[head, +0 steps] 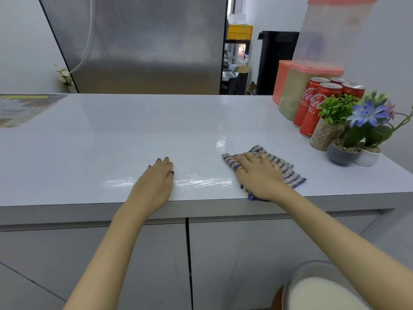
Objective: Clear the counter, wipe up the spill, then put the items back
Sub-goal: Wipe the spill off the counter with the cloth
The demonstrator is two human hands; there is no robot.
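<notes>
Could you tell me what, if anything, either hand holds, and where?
Nothing is gripped: the right hand presses on the middle of the striped cloth; the left hand rests on the counter.

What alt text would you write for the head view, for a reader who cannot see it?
A person's right hand presses a blue-and-beige striped cloth flat on a glossy white counter, beside wet streaks near the front edge. The left hand rests flat on the counter. Red cola cans and small potted plants stand grouped at the right end.
</notes>
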